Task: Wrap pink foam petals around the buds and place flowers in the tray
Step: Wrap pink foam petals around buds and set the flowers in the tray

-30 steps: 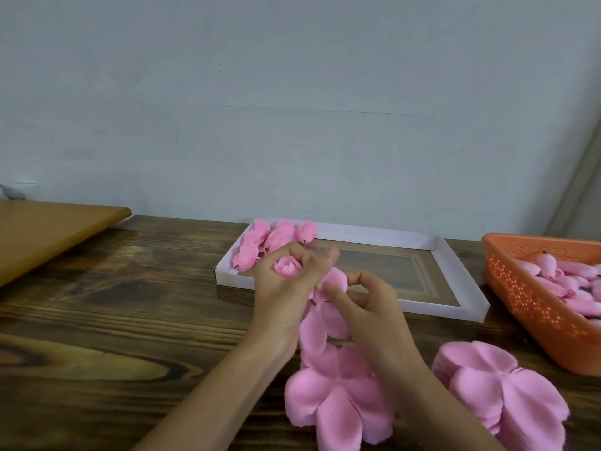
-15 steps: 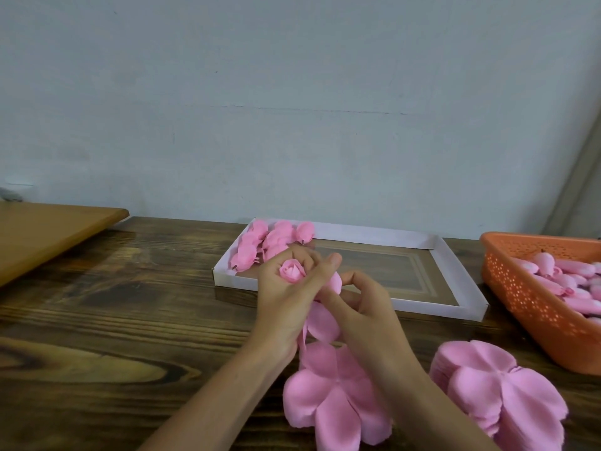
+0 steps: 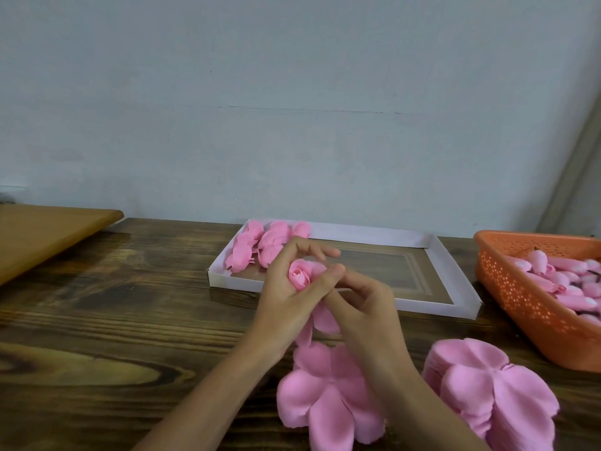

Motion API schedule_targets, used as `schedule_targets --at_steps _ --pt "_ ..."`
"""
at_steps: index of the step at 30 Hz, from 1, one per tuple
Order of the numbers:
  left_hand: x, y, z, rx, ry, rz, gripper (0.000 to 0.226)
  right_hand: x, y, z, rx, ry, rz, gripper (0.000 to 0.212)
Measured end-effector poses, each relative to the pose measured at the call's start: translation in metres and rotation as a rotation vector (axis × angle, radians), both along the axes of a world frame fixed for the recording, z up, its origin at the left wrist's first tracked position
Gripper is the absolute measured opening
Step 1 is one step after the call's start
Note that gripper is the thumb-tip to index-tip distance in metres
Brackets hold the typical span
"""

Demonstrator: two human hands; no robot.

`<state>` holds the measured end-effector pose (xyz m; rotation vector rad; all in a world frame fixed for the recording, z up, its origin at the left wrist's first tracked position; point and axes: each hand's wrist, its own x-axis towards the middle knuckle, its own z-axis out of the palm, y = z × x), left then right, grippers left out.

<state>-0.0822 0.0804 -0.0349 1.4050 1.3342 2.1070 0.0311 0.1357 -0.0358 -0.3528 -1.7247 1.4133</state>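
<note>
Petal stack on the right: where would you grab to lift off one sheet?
Likely pinch a top lobe's rounded tip on the petal stack, coming from above at its outer edge: the lobes lie flat, split by slits, so a tip peels up.

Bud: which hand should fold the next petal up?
Right. The left hand has the bud in its grip; the right hand sits beside it, next to the loose petal hanging below.

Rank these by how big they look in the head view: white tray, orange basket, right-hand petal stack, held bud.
1. The white tray.
2-3. The orange basket and the petal stack: alike; the basket is cut off by the frame and the stack sits nearer, so unranked.
4. The bud in the left hand.
</note>
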Motion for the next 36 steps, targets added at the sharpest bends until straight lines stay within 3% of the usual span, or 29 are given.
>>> schedule_targets --at_steps 4,11,20,29,33,36 --pt "0.001 -0.001 0.001 -0.027 0.042 -0.041 0.029 -0.002 -0.001 -0.003 0.027 0.01 -0.04 0.023" --pt "0.003 0.0 0.001 -0.03 0.044 -0.084 0.021 -0.003 0.0 -0.004 0.0 0.024 -0.055 0.025" --pt "0.0 0.002 -0.003 0.049 -0.07 0.022 0.039 0.002 -0.001 0.003 0.409 -0.102 0.071 0.023" --pt "-0.007 0.006 -0.002 -0.087 -0.256 -0.013 0.074 0.0 0.01 -0.004 0.206 -0.027 0.042 0.026" --pt "-0.03 0.007 -0.005 -0.271 -0.213 -0.036 0.047 0.005 0.015 0.003 0.087 0.057 0.083 0.021" --pt "-0.038 0.006 -0.009 -0.25 -0.371 -0.144 0.025 0.007 0.019 0.004 0.031 0.084 0.072 0.022"
